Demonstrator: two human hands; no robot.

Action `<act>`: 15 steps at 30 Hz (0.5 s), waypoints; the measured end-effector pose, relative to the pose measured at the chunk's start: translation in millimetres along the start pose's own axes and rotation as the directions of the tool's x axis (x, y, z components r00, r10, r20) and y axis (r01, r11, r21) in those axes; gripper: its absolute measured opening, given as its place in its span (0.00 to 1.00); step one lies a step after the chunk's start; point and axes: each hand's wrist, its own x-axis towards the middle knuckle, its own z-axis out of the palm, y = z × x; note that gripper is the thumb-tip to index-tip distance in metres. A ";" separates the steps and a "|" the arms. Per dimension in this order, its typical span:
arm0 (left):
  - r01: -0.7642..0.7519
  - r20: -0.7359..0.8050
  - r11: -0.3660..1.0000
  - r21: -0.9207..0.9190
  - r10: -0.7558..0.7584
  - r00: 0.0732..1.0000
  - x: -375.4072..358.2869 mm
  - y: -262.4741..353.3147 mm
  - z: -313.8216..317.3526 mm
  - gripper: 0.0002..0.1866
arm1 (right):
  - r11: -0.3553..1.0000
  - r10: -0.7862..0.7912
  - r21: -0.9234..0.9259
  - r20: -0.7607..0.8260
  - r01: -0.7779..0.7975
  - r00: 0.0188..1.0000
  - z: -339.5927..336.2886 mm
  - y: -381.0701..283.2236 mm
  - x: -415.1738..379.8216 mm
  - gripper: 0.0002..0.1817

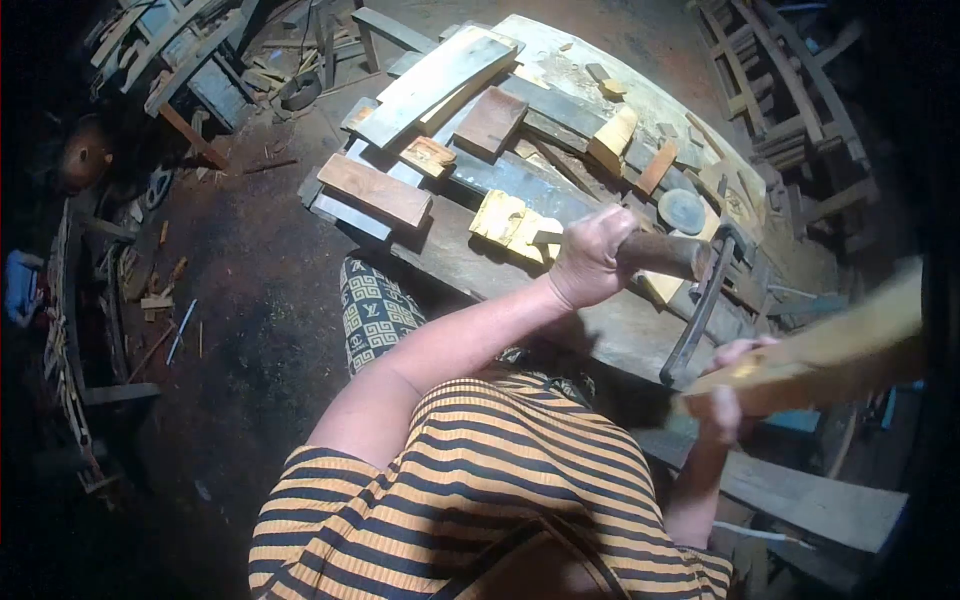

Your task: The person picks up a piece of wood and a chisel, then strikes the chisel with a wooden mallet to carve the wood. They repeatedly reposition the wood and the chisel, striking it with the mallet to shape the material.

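Note:
My left hand (pixel 598 258) is wrapped around the thick wooden handle of a chisel (pixel 665 255). The chisel's short dark blade shows on the left of my fist, right at the end of a pale yellow wood block (pixel 508 224) with a rough, cut upper face. The handle's butt points right. Lower on the right, my right hand (pixel 727 412) grips a long, thick piece of yellow wood (pixel 815 355), tilted up toward the right and smeared by motion. Between the two hands lies a dark metal clamp (pixel 698 312) at the bench's edge.
The workbench (pixel 450 255) carries a brown board (pixel 375 190), a reddish block (pixel 491 122), pale planks (pixel 437 85), a round grey disc (pixel 682 212) and several offcuts. Wooden racks (pixel 800 90) stand at the right. Scraps and sticks lie on the dark floor (pixel 250 290) at left.

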 end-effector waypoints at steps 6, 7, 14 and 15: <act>0.002 0.022 0.999 0.041 -0.003 1.000 4.1 -1.5 -3.1 0.17 | 0.677 0.157 -0.736 0.155 0.008 0.975 -27.4 -29.9 10.3 0.41; 0.003 0.042 0.999 0.051 -0.005 0.999 4.2 -2.2 -1.5 0.17 | 0.815 -0.053 -0.564 0.149 0.129 0.987 -32.9 -29.5 7.6 0.37; 0.021 0.053 0.998 0.054 -0.023 0.998 1.5 -1.6 4.6 0.17 | 0.686 0.155 -0.727 0.204 0.044 0.967 -27.1 8.1 -6.2 0.42; 0.019 0.061 0.999 0.051 -0.023 0.998 2.5 -2.8 6.1 0.18 | 0.726 0.208 -0.685 0.136 -0.059 0.969 -16.3 -12.3 -3.4 0.40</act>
